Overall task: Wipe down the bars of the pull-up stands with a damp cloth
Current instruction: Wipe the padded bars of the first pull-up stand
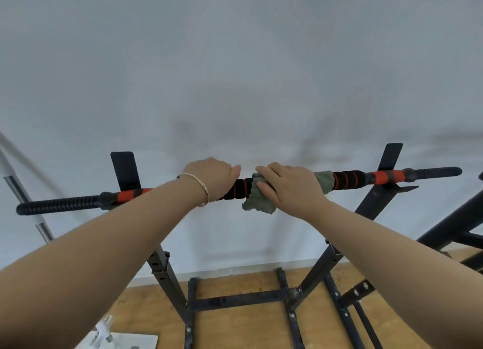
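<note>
The limp, light grey-green cloth (261,194) is wrapped on the rigid foam-gripped bar (350,178) under the closed right hand (290,189); the left hand (214,180), just beside, is clamped on bare foam.

Two hands (214,178) (290,186), one cloth (257,202), one bar (350,178), one bracelet (202,189), two black uprights (167,272) (316,272).

Bar (352,178) across two stand uprights, before the wall (235,61). Left hand (213,178) on bar left of centre; right hand (290,187) just beside, over cloth (257,201) wrapped around bar.
</note>
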`<state>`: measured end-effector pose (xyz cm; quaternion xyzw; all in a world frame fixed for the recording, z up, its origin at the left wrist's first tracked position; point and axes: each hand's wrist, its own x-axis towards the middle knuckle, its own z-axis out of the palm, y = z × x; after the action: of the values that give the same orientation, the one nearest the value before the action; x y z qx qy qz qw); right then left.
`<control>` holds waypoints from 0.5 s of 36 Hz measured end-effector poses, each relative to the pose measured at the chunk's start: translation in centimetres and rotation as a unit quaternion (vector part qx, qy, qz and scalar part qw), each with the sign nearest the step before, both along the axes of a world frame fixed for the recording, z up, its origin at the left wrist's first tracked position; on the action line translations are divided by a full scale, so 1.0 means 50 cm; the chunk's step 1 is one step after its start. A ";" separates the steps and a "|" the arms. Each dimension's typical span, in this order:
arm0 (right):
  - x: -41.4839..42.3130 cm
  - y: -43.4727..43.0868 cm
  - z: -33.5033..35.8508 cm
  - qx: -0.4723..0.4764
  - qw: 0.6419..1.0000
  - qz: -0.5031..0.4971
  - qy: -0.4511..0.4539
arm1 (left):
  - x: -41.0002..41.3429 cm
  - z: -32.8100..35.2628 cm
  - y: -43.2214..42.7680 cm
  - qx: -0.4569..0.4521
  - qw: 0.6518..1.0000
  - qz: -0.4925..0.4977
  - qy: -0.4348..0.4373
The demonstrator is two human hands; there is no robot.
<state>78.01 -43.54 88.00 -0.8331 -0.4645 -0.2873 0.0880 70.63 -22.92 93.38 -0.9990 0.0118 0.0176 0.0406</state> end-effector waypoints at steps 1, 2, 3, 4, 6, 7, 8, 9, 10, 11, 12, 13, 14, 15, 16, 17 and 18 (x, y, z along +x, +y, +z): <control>0.001 0.002 0.000 0.002 1.000 -0.010 -0.004 | 0.008 0.014 0.001 -0.047 0.998 0.025 0.034; 0.003 0.006 0.002 0.012 1.000 -0.025 -0.013 | 0.015 0.019 0.003 -0.107 0.990 0.052 0.072; 0.005 0.010 0.005 0.031 0.999 -0.035 -0.026 | 0.020 0.021 0.003 -0.159 0.978 0.078 0.110; 0.006 0.012 0.008 0.049 0.998 -0.033 -0.036 | 0.024 0.020 0.003 -0.202 0.962 0.099 0.153; 0.006 0.012 0.007 0.051 0.997 -0.002 -0.055 | 0.024 0.011 0.003 -0.251 0.936 0.121 0.217; 0.005 0.011 0.003 0.038 0.998 -0.002 -0.059 | 0.025 0.007 0.004 -0.254 0.933 0.121 0.223; 0.005 0.011 0.001 0.014 0.999 -0.019 -0.047 | 0.027 0.002 0.004 -0.247 0.937 0.120 0.216; 0.004 0.012 0.004 -0.011 0.999 -0.042 -0.029 | 0.028 -0.003 0.003 -0.243 0.941 0.120 0.203; 0.004 0.014 0.008 -0.037 0.997 -0.061 -0.015 | 0.028 -0.006 0.002 -0.241 0.944 0.122 0.188; 0.005 0.016 0.012 -0.059 0.996 -0.072 -0.009 | 0.029 -0.010 0.001 -0.241 0.947 0.123 0.172; 0.005 0.020 0.020 -0.079 0.994 -0.073 -0.005 | 0.029 -0.013 -0.001 -0.240 0.950 0.124 0.158; 0.007 0.025 0.028 -0.096 0.992 -0.076 -0.006 | 0.029 -0.014 -0.003 -0.236 0.953 0.123 0.148; 0.008 0.030 0.037 -0.120 0.989 -0.087 0.002 | 0.030 -0.016 -0.004 -0.234 0.955 0.121 0.140; 0.010 0.036 0.044 -0.141 0.984 -0.104 0.017 | 0.029 -0.017 -0.003 -0.229 0.957 0.117 0.132; 0.011 0.040 0.049 -0.159 0.979 -0.121 0.041 | 0.029 -0.018 -0.003 -0.222 0.960 0.112 0.126; 0.015 0.044 0.051 -0.165 0.976 -0.126 0.063 | 0.027 -0.018 -0.004 -0.208 0.965 0.103 0.122; 0.019 0.048 0.055 -0.168 0.973 -0.127 0.090 | 0.024 -0.019 -0.004 -0.170 0.976 0.083 0.109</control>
<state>78.94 -41.13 90.77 -0.9106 -0.3863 -0.1380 -0.0494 71.85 -23.14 92.42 -0.9809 -0.0641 0.1273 -0.1326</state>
